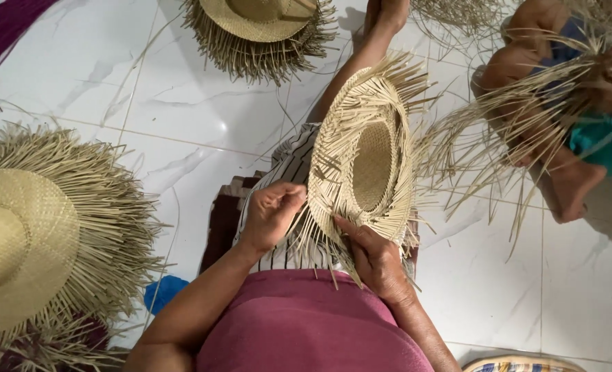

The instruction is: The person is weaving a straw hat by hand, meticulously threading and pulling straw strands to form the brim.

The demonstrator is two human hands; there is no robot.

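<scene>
While propped on edge over the lap, unfinished straw hat gripped underneath by right hand; left hand pinching loose brim strands, kept taut for weaving.

A person sits on a white tile floor with a half-made straw hat on their lap. The left hand pinches loose straws at the hat's edge. The right hand holds the brim from below. Two more straw hats lie on the floor nearby. Another person sits close, working with straw too.
</scene>
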